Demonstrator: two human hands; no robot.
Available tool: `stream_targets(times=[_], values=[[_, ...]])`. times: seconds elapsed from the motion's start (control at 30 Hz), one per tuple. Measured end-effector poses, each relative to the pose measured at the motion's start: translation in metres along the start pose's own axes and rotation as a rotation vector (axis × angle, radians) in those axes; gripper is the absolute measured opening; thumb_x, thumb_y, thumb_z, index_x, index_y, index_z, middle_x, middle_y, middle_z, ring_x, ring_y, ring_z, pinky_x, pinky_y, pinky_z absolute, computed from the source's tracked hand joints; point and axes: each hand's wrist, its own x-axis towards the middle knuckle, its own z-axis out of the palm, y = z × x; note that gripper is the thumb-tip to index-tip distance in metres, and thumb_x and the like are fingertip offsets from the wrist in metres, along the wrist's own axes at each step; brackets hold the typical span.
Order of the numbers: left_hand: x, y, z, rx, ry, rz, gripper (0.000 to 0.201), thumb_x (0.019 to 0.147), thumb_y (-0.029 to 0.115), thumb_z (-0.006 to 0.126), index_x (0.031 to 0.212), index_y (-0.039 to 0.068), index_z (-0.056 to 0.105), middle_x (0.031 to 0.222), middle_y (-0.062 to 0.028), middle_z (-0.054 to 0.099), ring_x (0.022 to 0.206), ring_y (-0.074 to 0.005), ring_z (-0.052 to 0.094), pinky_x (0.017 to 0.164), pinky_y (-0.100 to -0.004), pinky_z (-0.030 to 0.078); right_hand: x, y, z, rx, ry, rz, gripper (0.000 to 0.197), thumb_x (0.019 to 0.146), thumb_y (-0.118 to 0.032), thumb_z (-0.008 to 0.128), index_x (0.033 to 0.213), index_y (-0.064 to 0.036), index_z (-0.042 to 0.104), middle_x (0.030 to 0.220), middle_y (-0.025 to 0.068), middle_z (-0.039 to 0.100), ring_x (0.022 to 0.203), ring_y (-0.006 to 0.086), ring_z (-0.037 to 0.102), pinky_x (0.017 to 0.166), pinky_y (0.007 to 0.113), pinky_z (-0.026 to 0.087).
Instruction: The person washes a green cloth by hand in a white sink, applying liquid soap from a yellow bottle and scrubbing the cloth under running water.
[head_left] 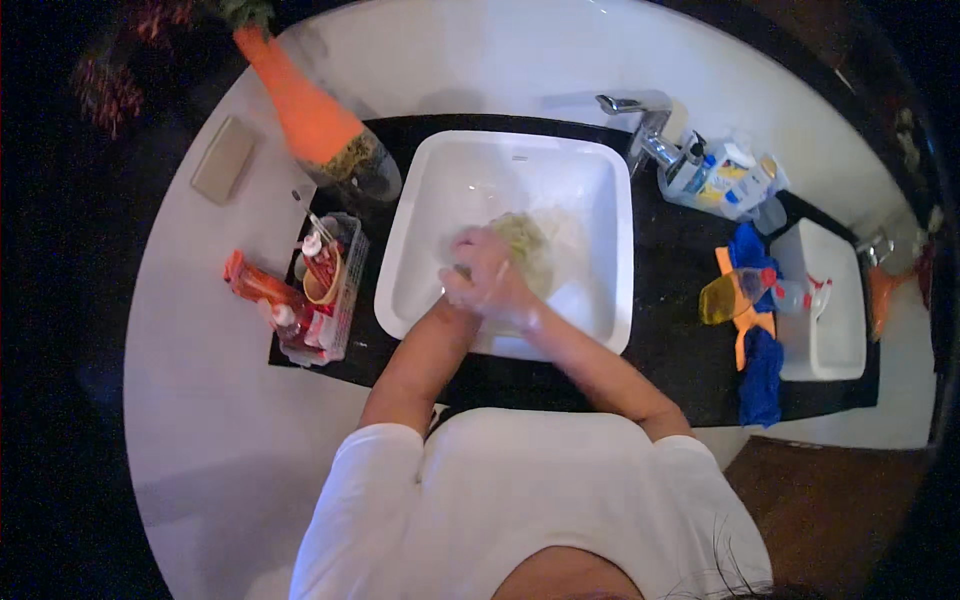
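Observation:
My two hands are pressed together over the white square sink, their fingers partly smeared by motion. My right hand lies across the other, its fingers curled. Beneath it, my left hand is mostly covered and looks closed. Whitish foam or wetness shows on the right wrist. Anything between the palms is hidden. Just beyond the hands, a crumpled yellow-green thing, perhaps a wet cloth, lies in the sink. Pale suds or a white cloth spread beside it; I cannot tell which.
A chrome faucet stands at the sink's back right, beside a clear bin of bottles. A yellow liquid bottle, blue cloth and white basin lie right. Leftward are a toiletry basket and an orange-necked vase.

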Motion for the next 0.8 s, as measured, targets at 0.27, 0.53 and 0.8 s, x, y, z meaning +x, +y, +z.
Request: stream_targets(times=[0.27, 0.53, 0.8], values=[[0.044, 0.007, -0.027, -2.316, -1.194, -0.206, 0.028, 0.078, 0.022, 0.050, 0.101, 0.006, 0.050, 0.092, -0.0101, 0.056, 0.086, -0.0220, 0.054, 0.076, -0.0346, 0.045, -0.017, 0.070, -0.045, -0.649, 0.061, 0.496, 0.027, 0.073, -0.026, 0.057, 0.057, -0.0047, 0.053, 0.055, 0.0118, 0.052, 0.053, 0.0296, 0.052, 0.053, 0.037, 0.045], [0.093, -0.077, -0.043, -2.453, -1.053, 0.032, 0.052, 0.075, 0.034, 0.056, 0.116, 0.003, 0.044, 0.105, -0.0102, 0.053, 0.098, -0.0195, 0.049, 0.082, -0.0317, 0.041, -0.018, 0.077, -0.054, -0.488, 0.066, 0.552, 0.019, 0.077, -0.021, 0.055, 0.070, -0.0043, 0.059, 0.070, 0.0159, 0.059, 0.068, 0.0329, 0.056, 0.061, 0.040, 0.044], [0.182, -0.192, -0.067, -2.287, -0.542, 0.603, 0.060, 0.073, 0.049, 0.057, 0.110, 0.002, 0.052, 0.096, -0.0037, 0.059, 0.082, -0.0111, 0.056, 0.066, -0.0223, 0.045, 0.093, 0.012, -0.100, 0.610, 0.071, 0.705, 0.033, 0.075, -0.010, 0.054, 0.107, -0.0013, 0.054, 0.091, 0.0050, 0.060, 0.083, 0.0141, 0.056, 0.073, 0.027, 0.044]])
